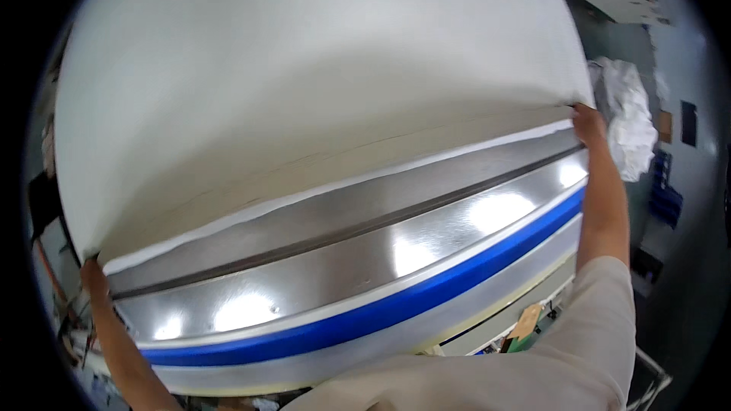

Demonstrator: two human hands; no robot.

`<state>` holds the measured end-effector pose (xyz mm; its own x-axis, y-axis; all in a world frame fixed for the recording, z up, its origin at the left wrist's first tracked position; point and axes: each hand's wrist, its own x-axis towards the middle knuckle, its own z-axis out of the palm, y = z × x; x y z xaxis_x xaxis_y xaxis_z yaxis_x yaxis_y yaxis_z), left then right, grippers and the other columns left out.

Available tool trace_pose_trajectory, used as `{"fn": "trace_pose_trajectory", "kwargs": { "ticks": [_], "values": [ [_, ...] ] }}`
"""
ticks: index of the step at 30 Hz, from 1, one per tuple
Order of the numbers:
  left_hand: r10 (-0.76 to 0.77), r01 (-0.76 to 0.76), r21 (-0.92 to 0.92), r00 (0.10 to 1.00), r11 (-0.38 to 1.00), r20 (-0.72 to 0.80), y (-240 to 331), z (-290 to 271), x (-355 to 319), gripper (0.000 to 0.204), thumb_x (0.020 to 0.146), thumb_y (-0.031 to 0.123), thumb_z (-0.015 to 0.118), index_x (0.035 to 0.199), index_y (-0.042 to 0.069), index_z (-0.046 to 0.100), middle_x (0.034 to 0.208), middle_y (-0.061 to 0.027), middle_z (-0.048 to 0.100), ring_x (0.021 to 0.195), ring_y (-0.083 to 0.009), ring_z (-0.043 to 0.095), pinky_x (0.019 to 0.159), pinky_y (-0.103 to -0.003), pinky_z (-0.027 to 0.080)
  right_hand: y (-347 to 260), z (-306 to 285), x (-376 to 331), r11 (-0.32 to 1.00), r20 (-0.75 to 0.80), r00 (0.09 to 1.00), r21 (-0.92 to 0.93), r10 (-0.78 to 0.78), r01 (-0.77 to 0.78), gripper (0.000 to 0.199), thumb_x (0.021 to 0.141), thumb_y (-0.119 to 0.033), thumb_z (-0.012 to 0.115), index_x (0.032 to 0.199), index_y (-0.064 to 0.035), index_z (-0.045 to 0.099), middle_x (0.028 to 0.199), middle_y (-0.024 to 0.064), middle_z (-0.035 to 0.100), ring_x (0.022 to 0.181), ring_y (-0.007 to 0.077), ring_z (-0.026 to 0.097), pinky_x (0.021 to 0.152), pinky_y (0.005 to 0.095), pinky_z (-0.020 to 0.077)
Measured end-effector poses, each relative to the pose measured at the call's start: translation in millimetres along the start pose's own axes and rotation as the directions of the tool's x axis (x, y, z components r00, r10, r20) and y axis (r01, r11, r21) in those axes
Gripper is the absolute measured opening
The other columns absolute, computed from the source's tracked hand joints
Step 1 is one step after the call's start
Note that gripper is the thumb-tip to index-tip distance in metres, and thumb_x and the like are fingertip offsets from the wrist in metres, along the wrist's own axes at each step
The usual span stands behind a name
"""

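Note:
A wide white sheet, fabric or paper, stretches away from me over a broad surface. Its near edge is folded or lifted into a long band that runs aslant between my hands. At the far left end of this edge, my left hand is closed on the sheet's corner. My right hand grips the opposite corner, higher up at the right, with its fingertips partly hidden by the sheet. Both arms are spread wide. Just under the sheet's edge lies a shiny metal strip with a dark groove along it.
A blue band borders the machine or table's near side, close to my body. White crumpled plastic or cloth hangs or lies beyond the right edge. Blue bins stand on the floor at right. Below the band sits a brown tag-like piece.

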<state>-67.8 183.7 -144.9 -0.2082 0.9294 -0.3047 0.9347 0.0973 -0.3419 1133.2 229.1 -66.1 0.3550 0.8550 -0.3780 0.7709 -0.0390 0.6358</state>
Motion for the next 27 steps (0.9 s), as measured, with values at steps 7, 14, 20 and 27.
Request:
{"fn": "trace_pose_trajectory", "kwargs": {
  "ticks": [7,14,20,27],
  "values": [
    [-0.029,-0.024,0.291,0.984,0.956,0.177,17.8,-100.5,-54.4,0.033,0.089,0.009,0.043,0.119,0.018,0.054,0.113,-0.0093,0.059,0.106,-0.0308,0.053,0.1,-0.043,0.034,23.5,-44.5,-28.2,0.972,-0.089,0.996,0.235,0.0,0.021,0.035,0.081,-0.014,0.051,0.114,-0.0167,0.06,0.109,0.012,0.062,0.099,0.0306,0.059,0.084,0.0397,0.0469],
    [-0.063,0.042,0.167,0.99,0.985,0.125,-12.6,-162.7,-122.9,0.033,0.084,0.009,0.045,0.112,0.014,0.061,0.104,-0.0135,0.063,0.096,-0.0354,0.057,0.085,-0.044,0.044,100.0,-63.0,-85.0,0.949,-0.089,0.992,0.294,-0.093,0.115,0.041,0.076,-0.011,0.053,0.117,-0.011,0.057,0.107,0.0179,0.061,0.099,0.036,0.058,0.083,0.0414,0.0453],
    [0.116,-0.224,0.309,0.936,0.924,0.332,-70.0,-72.9,-232.9,0.034,0.081,0.008,0.043,0.108,0.014,0.062,0.104,-0.0137,0.063,0.097,-0.0293,0.059,0.09,-0.044,0.041,104.7,12.4,-145.0,0.928,-0.033,0.934,0.103,-0.357,0.358,0.037,0.072,-0.01,0.058,0.109,-0.0137,0.061,0.1,0.0148,0.063,0.094,0.0337,0.058,0.083,0.0416,0.0469],
    [0.029,-0.479,0.329,0.599,0.814,0.8,10.9,-32.7,-297.0,0.023,0.079,0.013,0.053,0.097,0.014,0.067,0.104,-0.0077,0.065,0.101,-0.0238,0.06,0.094,-0.047,0.04,56.8,50.3,-208.4,0.888,0.406,0.837,-0.117,-0.366,0.445,0.021,0.079,-0.015,0.053,0.098,-0.0117,0.063,0.096,0.0122,0.063,0.095,0.0297,0.058,0.081,0.0426,0.047]
  ]
}}
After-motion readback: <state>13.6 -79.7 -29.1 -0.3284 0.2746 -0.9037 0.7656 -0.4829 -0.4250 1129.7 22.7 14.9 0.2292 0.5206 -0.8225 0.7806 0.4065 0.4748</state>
